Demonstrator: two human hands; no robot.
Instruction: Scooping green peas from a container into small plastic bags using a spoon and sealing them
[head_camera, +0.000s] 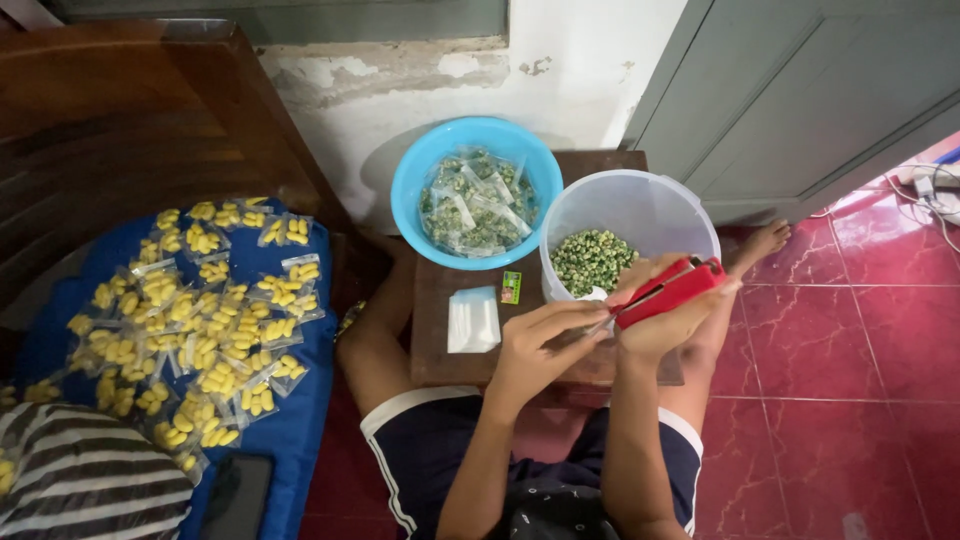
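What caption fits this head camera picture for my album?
Right hand grips a red stapler beside the left hand, above a white tub of green peas.

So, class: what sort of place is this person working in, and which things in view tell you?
Probably a room in a home, used for packing snacks by hand. The person sits on a red tiled floor at a low wooden table, beside a cracked plaster wall. Small filled bags lie on a blue cushion.

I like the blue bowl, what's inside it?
The blue bowl holds a heap of small clear packets filled with green snack pieces. Only the top packets show; those beneath, and the bowl's bottom, are covered by the heap.
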